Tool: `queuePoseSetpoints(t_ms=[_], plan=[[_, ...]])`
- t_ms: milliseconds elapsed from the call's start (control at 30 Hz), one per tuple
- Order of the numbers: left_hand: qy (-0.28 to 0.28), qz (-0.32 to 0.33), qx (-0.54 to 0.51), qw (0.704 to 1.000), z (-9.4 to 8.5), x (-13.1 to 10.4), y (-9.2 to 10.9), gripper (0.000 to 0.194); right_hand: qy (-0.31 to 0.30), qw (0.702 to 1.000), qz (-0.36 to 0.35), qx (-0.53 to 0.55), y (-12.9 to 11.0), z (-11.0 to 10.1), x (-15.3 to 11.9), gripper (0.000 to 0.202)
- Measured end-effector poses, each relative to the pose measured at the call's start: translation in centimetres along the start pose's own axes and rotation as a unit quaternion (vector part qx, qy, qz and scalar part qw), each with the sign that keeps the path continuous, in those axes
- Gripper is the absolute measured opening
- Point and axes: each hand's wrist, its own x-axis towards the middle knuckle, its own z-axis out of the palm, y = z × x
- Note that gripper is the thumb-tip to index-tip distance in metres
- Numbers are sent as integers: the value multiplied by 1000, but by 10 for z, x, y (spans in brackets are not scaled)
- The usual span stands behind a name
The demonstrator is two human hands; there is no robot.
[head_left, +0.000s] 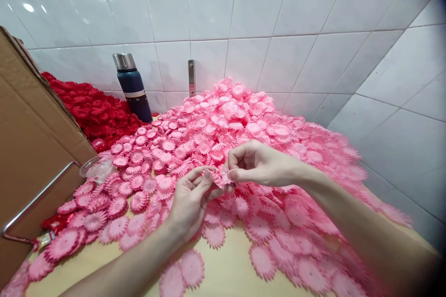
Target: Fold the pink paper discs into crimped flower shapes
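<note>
Close together over the front of the pink heap, both hands are on small pink scalloped petal pieces [218,177]. My left hand [191,199] pinches them between thumb and fingers from the left. From the right, my right hand [256,164] has its thumb and index finger closed on the edge of a paler pink piece [226,178]. A large heap of pink petal discs [237,125] lies behind and around the hands. Loose flat discs [192,268] rest on the pale yellow table [223,264] below them.
A dark blue bottle [134,90] stands near the tiled wall [209,4], beside a red petal pile [94,106]. At the left are a cardboard box [35,125], a bent metal rod [42,197], a clear plastic bowl [97,168] and a red wrapper [55,222].
</note>
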Motion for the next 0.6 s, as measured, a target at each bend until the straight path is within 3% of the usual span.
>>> queuePoseSetpoints(t_ms=[367, 600], plan=[[35, -44, -59, 997, 3, -3, -3, 32, -15, 999, -4, -41, -5, 3, -3, 11], [45, 43, 30, 998, -5, 5, 1, 29, 49, 977, -38, -203, -18, 13, -2, 12]])
